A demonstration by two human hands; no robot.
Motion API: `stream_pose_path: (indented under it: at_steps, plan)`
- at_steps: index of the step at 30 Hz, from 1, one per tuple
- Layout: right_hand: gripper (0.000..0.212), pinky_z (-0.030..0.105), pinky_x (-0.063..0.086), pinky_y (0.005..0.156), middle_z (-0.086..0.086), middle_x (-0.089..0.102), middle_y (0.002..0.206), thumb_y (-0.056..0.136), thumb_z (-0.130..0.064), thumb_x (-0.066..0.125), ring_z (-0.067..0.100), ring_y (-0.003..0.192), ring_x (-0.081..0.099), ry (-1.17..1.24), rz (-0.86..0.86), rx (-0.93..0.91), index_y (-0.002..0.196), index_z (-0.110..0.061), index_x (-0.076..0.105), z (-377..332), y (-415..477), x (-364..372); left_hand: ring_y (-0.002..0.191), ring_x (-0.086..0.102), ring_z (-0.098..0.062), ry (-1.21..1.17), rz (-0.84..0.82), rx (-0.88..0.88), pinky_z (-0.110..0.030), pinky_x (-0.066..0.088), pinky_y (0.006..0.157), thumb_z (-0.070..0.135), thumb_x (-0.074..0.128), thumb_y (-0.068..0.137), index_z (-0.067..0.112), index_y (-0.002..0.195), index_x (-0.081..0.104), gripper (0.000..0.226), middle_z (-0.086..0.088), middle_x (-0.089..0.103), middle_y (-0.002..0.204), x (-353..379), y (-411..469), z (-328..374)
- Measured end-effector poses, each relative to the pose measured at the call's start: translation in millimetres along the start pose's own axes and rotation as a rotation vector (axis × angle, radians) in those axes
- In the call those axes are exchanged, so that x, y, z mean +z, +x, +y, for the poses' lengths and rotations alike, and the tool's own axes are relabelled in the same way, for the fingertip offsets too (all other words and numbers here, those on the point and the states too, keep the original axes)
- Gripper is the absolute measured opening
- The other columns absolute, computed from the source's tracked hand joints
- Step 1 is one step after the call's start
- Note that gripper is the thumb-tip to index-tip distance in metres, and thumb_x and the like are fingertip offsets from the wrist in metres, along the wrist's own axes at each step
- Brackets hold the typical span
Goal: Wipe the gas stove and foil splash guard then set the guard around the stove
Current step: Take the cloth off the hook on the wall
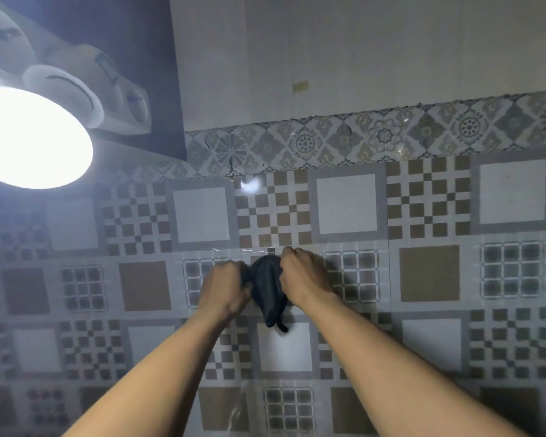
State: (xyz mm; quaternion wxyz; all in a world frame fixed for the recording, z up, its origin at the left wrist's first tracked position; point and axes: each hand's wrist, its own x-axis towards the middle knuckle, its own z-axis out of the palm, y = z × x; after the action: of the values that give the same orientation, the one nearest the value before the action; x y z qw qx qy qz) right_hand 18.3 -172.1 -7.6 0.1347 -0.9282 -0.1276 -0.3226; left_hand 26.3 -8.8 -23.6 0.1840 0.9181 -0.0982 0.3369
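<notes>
A dark, bunched cloth [268,290] hangs against the patterned tiled wall, held up at chest height. My left hand [226,287] grips its left side and my right hand [300,275] grips its top right, fingers curled near a small hook or peg on the wall [270,250]. A tail of the cloth dangles below my hands. Neither the gas stove nor the foil splash guard is in view.
A bright round lamp [29,137] glares at the upper left under a shelf holding pale bowls [67,89]. The tiled wall [423,279] fills the view, with a plain painted wall [360,58] above a decorative border.
</notes>
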Motion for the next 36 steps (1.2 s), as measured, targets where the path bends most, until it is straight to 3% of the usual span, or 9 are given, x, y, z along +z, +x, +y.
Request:
stream_pose_path:
  at_steps: [5, 8, 14, 19, 21, 23, 26, 29, 36]
  plan:
    - [0.005, 0.039, 0.056, 0.075, 0.012, 0.063, 0.098, 0.090, -0.006, 0.062, 0.029, 0.089, 0.062, 0.151, -0.063, 0.101, 0.093, -0.008, 0.060, 5, -3, -8, 0.085, 0.065, -0.018, -0.193, -0.040, -0.066, -0.034, 0.055, 0.072, 0.019, 0.064, 0.083, 0.023, 0.094, 0.069, 0.013, 0.003, 0.069, 0.089, -19, 1, 4]
    - [0.011, 0.034, 0.052, 0.065, 0.011, 0.061, 0.094, 0.089, -0.011, 0.061, 0.030, 0.083, 0.063, 0.255, -0.099, 0.158, 0.079, -0.009, 0.059, 11, -11, -17, 0.088, 0.064, -0.020, -0.267, -0.077, -0.092, -0.034, 0.053, 0.073, 0.016, 0.064, 0.086, 0.024, 0.093, 0.066, 0.010, 0.001, 0.069, 0.090, -31, -1, 12]
    - [0.011, 0.030, 0.039, 0.059, 0.002, 0.060, 0.083, 0.084, -0.024, 0.059, 0.018, 0.074, 0.057, 0.497, -0.264, 0.249, 0.087, -0.014, 0.059, 36, -50, -46, 0.091, 0.066, -0.021, -0.355, -0.174, -0.044, -0.030, 0.050, 0.069, 0.016, 0.065, 0.088, 0.026, 0.087, 0.066, 0.010, 0.000, 0.071, 0.091, -59, -15, 45]
    - [0.005, 0.026, 0.043, 0.061, 0.008, 0.066, 0.085, 0.084, -0.013, 0.064, 0.016, 0.072, 0.057, 0.698, -0.338, 0.286, 0.082, -0.016, 0.060, 59, -86, -81, 0.092, 0.064, -0.020, -0.276, -0.310, -0.034, -0.029, 0.053, 0.073, 0.012, 0.069, 0.085, 0.029, 0.087, 0.069, 0.018, 0.002, 0.069, 0.093, -88, -34, 90]
    - [0.003, 0.025, 0.053, 0.069, 0.007, 0.069, 0.083, 0.085, -0.011, 0.068, 0.021, 0.076, 0.066, 0.781, -0.362, 0.313, 0.083, -0.010, 0.067, 71, -101, -99, 0.087, 0.062, -0.017, -0.223, -0.427, -0.104, -0.023, 0.048, 0.065, 0.010, 0.071, 0.086, 0.029, 0.091, 0.071, 0.020, 0.005, 0.068, 0.091, -96, -47, 107]
    - [0.011, 0.040, 0.059, 0.085, 0.013, 0.074, 0.092, 0.088, -0.011, 0.069, 0.030, 0.090, 0.072, 0.856, -0.400, 0.373, 0.094, -0.003, 0.071, 84, -119, -115, 0.089, 0.064, -0.019, -0.226, -0.558, -0.234, -0.023, 0.052, 0.062, 0.014, 0.074, 0.087, 0.023, 0.101, 0.075, 0.017, 0.002, 0.069, 0.094, -100, -63, 122]
    - [0.020, 0.044, 0.062, 0.075, 0.019, 0.073, 0.103, 0.089, -0.010, 0.066, 0.031, 0.091, 0.073, 0.866, -0.461, 0.472, 0.106, 0.001, 0.067, 99, -149, -139, 0.081, 0.070, -0.019, -0.327, -0.656, -0.422, -0.029, 0.055, 0.069, 0.021, 0.075, 0.087, 0.007, 0.104, 0.075, 0.022, -0.005, 0.075, 0.090, -97, -89, 147]
    - [0.021, 0.041, 0.063, 0.067, 0.021, 0.071, 0.105, 0.088, -0.008, 0.063, 0.029, 0.086, 0.073, 0.866, -0.447, 0.513, 0.106, 0.002, 0.067, 111, -174, -159, 0.072, 0.072, -0.018, -0.454, -0.690, -0.520, -0.027, 0.055, 0.064, 0.015, 0.072, 0.089, -0.005, 0.105, 0.072, 0.026, -0.011, 0.078, 0.086, -84, -115, 184]
    - [0.006, 0.043, 0.060, 0.078, 0.017, 0.069, 0.095, 0.093, -0.012, 0.060, 0.028, 0.089, 0.070, 0.750, -0.442, 0.373, 0.097, -0.008, 0.062, 132, -224, -187, 0.071, 0.069, -0.019, -0.729, -0.637, -0.623, -0.033, 0.060, 0.078, 0.012, 0.060, 0.098, -0.002, 0.099, 0.067, 0.016, -0.010, 0.072, 0.082, -68, -154, 272]
